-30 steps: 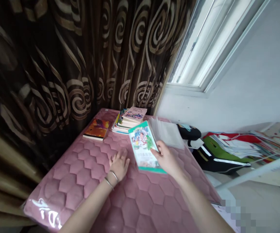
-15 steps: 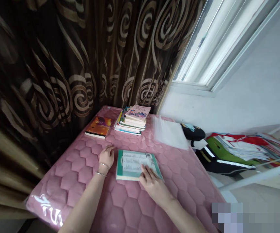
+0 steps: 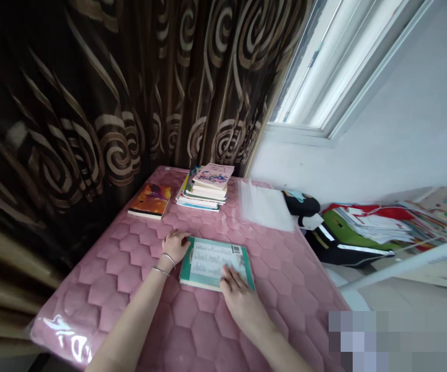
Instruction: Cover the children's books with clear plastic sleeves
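Resting flat, R hand (image 3: 242, 300) tops green bk (image 3: 212, 258), L hand (image 3: 175, 245) @ edge, grip unclear, mattress (image 3: 281, 274) rim well off.

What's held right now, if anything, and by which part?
Nothing clearly: the right hand rests on the book; whether the left hand grips its edge can't be told.

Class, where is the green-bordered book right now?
In the head view, the green-bordered book lies on the pink quilted surface, below centre, its right side under the right hand, its far left corner by the left hand.
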Demonstrator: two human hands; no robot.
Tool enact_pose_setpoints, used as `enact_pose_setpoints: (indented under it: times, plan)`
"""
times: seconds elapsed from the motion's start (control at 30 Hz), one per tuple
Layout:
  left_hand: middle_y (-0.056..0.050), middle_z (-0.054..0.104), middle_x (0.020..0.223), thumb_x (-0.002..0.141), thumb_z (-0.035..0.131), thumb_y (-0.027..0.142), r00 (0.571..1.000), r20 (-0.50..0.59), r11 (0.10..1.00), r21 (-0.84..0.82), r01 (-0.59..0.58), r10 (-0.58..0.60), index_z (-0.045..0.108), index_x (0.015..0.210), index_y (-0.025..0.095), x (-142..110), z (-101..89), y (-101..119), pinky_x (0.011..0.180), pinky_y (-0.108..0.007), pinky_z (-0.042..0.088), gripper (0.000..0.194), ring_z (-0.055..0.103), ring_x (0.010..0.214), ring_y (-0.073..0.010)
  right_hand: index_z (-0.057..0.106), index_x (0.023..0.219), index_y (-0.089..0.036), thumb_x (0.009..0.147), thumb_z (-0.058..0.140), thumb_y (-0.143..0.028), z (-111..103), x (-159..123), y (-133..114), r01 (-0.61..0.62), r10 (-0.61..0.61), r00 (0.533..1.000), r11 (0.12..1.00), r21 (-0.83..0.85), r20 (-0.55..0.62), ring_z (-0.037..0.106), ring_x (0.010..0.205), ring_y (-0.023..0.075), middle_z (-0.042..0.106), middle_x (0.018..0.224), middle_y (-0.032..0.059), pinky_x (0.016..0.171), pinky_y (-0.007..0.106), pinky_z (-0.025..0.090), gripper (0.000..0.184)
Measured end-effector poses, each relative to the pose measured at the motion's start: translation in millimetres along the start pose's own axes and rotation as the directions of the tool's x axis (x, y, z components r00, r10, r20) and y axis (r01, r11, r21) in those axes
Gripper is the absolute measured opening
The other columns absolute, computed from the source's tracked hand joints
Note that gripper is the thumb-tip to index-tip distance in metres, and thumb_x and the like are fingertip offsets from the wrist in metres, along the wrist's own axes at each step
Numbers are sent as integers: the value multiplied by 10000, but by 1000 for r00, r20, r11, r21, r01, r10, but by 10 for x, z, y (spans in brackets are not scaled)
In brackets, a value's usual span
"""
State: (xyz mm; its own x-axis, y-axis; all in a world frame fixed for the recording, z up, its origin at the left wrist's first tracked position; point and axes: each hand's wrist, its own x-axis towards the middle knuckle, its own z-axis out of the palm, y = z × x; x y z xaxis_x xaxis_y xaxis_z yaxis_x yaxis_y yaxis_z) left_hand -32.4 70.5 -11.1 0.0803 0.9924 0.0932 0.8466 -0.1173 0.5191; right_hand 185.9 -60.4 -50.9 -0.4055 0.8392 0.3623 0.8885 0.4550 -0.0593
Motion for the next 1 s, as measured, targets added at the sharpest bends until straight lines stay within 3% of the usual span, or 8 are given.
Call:
enact_pose_setpoints:
  times: [0.13,0.27,0.53,0.67,0.8,0.9,1.0]
  plan:
    - [-9,618,1259,811,551,224,1000,6,1000,1,11,-11,668,1098,317,-2,9,36,956,-498,410,323,471,1215,-274,579,1208,-206,862,514,-103,-197,-39,185,27,-49,994,976,215,96,414,1330,241,503,1403,98,1034,400,466,367]
    - [0,620,1269,864,499,267,999,-11,999,0,-37,37,658,1121,322,-51,56,7,1012,-508,349,307,401,1296,-274,632,1178,-253,905,462,-141,-304,-15,270,-56,1,989,931,359,151,469,1291,194,564,1346,45,1047,369,456,340]
    - [40,614,1284,887,479,261,984,-19,984,-20,-178,178,663,1099,360,-74,69,-64,1091,-455,272,298,465,1265,-205,648,1185,-236,863,444,-76,-272,-3,280,-23,-21,994,920,391,110,489,1273,199,594,1303,54,1037,361,458,413]
    - [39,637,1249,900,459,278,983,-7,981,-60,-185,185,686,1023,350,-62,71,-70,1090,-474,269,268,462,1273,-214,677,1121,-262,891,419,-117,-415,67,287,-63,0,987,919,389,159,598,1154,182,661,1218,27,955,297,500,375]
    - [-19,664,1195,943,334,278,993,-82,980,-173,-101,88,611,1107,278,-22,115,-123,1049,-438,339,321,549,1183,-193,701,1012,-289,890,391,-130,-779,388,362,-163,127,982,943,291,138,683,811,144,713,1028,6,706,219,513,369]
    - [-53,689,1108,925,312,209,993,-114,965,-261,-15,-15,539,1119,228,7,139,-158,962,-365,426,300,630,1050,-172,713,894,-242,891,393,-122,-1016,805,505,-165,160,986,977,135,50,648,751,139,688,914,29,676,210,465,341]
    - [-42,689,1086,872,425,225,996,-93,979,-201,-24,5,536,1051,234,-5,126,-144,975,-391,409,210,617,1062,-192,713,899,-228,908,406,-154,-1066,1259,734,-219,219,976,976,-13,-19,639,799,159,680,934,44,700,227,443,315]
